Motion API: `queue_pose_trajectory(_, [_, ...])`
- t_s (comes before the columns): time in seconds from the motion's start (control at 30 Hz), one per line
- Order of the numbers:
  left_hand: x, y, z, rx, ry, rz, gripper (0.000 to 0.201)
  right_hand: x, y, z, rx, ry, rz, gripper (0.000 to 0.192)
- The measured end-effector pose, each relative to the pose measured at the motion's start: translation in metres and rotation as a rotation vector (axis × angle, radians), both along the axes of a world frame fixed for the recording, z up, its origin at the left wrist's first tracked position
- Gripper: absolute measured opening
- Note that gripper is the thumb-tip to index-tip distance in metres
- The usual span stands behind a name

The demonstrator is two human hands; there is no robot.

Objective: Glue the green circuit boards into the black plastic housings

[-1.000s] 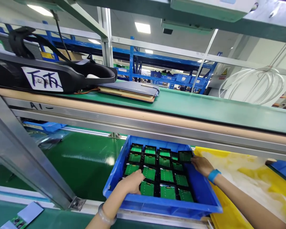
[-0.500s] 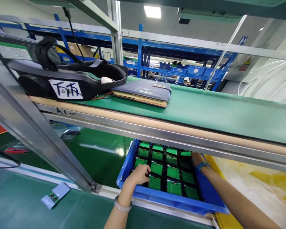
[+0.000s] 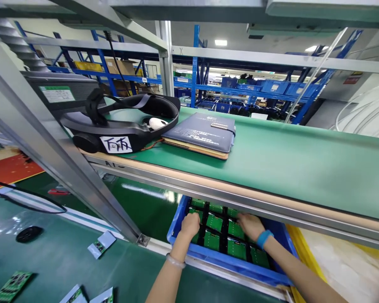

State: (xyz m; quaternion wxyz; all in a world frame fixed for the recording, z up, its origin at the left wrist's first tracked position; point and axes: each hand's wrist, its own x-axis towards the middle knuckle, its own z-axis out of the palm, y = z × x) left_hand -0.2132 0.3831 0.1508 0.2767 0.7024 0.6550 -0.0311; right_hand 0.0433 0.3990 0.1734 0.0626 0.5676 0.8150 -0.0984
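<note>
A blue plastic bin (image 3: 227, 263) holds rows of green circuit boards (image 3: 236, 248) set in black dividers. My left hand (image 3: 190, 225), with a pale bangle at the wrist, is over the bin's left column; its fingers are curled down and their tips are hidden. On the right side of the bin my right hand (image 3: 251, 226), with a blue wristband, has bent fingers at the upper edge of a board. Whatever sits between those fingertips is too small to make out. The shelf edge hides the far part of the bin.
Above the bin runs a green shelf (image 3: 287, 160) carrying a black headset (image 3: 123, 126) and a dark notebook (image 3: 205, 132). A metal post (image 3: 82, 168) slants down at left. Several small boards lie on the bench (image 3: 139, 269). Yellow-edged white sheeting (image 3: 334, 261) borders the bin.
My right hand has come from the bin's far right corner toward its middle. My left hand has shifted slightly farther in, its fingers more closed. The camera view has turned left.
</note>
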Motion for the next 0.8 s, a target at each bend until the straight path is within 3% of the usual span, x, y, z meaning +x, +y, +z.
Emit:
queue_pose_trajectory(0.13, [-0.002, 0.003, 0.0, -0.041, 0.038, 0.052, 0.027, -0.052, -0.016, -0.02, -0.123, 0.026, 0.226, 0.02])
queue_pose_trajectory(0.27, [-0.002, 0.003, -0.001, -0.089, -0.002, 0.023, 0.027, -0.084, -0.021, -0.033, -0.124, 0.027, 0.282, 0.022])
queue_pose_trajectory(0.67, [-0.003, 0.001, 0.007, -0.076, -0.026, -0.064, 0.026, -0.098, -0.014, -0.024, -0.16, -0.074, 0.245, 0.022])
queue_pose_trajectory(0.8, [0.001, 0.003, 0.009, -0.08, 0.016, -0.035, 0.028, -0.1, -0.01, -0.02, -0.163, -0.146, 0.236, 0.024])
